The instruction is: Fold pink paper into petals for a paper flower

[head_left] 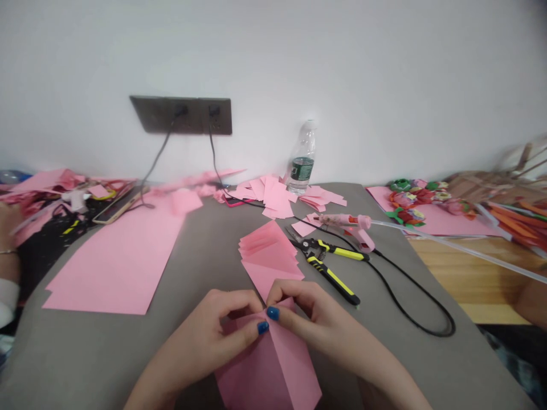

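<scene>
My left hand and my right hand meet at the top of a pink paper sheet. Each pinches it between thumb and fingers, thumbtips close together. A crease runs down the sheet from the pinched spot, and its lower end hangs toward me. Just beyond my fingers lies a stack of pink paper pieces, fanned at the far end. Beside that stack rest wire-cutting pliers with yellow and black handles, jaws toward the stack. A pink glue gun with a long clear glue stick sits behind them.
Large pink sheets cover the left part of the grey table. At the wall stand a water bottle and cut pink scraps. A phone lies left; a black cord loops right. Paper flowers sit far right. People's arms show at both sides.
</scene>
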The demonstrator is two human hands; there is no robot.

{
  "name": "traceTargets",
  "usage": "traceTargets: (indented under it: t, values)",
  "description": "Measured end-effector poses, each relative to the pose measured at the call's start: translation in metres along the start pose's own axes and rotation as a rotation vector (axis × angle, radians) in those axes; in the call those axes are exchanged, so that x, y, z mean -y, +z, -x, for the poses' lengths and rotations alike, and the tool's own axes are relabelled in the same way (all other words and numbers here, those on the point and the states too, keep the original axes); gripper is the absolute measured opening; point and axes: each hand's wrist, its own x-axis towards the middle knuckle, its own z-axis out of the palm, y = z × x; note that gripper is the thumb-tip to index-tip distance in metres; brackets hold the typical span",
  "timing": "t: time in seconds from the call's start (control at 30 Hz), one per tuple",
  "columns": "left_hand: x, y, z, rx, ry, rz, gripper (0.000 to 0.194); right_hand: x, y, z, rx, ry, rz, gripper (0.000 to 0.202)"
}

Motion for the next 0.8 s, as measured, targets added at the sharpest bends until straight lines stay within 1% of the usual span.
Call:
traceTargets:
  t: [0.17, 0.23, 0.33, 0.4, 0.43, 0.5, 0.57, 0.6, 0.63, 0.73, 0.8]
  values:
    - [0.002, -0.001, 0.001, -0.019, -0.002, 0.021, 0.022, 0.002, 0.000, 0.000, -0.047, -0.032, 0.009, 0.022]
    - [0.002, -0.002, 0.001, -0.021, -0.028, 0.039, 0.018, 0.001, 0.000, 0.000, -0.066, -0.037, 0.022, 0.020]
    - [0.004, -0.002, 0.000, -0.016, -0.083, 0.088, 0.007, -0.001, -0.001, -0.002, -0.127, -0.017, 0.024, 0.017]
    - [0.005, -0.001, -0.001, -0.033, -0.109, 0.127, 0.009, -0.004, -0.001, -0.004, -0.169, 0.008, -0.018, 0.021]
    - [0.006, -0.001, -0.002, -0.052, -0.117, 0.143, 0.011, -0.006, -0.002, -0.005, -0.171, 0.027, -0.058, 0.025]
    - [0.006, -0.001, -0.004, -0.103, -0.119, 0.167, 0.017, -0.009, -0.002, -0.006, -0.131, 0.064, -0.145, 0.035]
    - [0.007, -0.003, -0.005, -0.114, -0.124, 0.183, 0.015, -0.012, -0.002, -0.007, -0.088, 0.077, -0.162, 0.041]
    - [0.008, -0.004, -0.005, -0.082, -0.128, 0.190, 0.011, -0.014, -0.001, -0.007, -0.084, 0.070, -0.133, 0.043]
    - [0.009, -0.005, -0.006, -0.024, -0.135, 0.197, 0.008, -0.014, 0.000, -0.007, -0.091, 0.057, -0.091, 0.043]
    - [0.015, -0.006, -0.006, 0.179, -0.206, 0.217, 0.018, -0.014, 0.003, -0.008, -0.112, 0.017, 0.034, 0.037]
    - [0.019, -0.004, -0.006, 0.228, -0.266, 0.214, 0.027, -0.013, 0.006, -0.008, -0.120, -0.001, 0.090, 0.036]
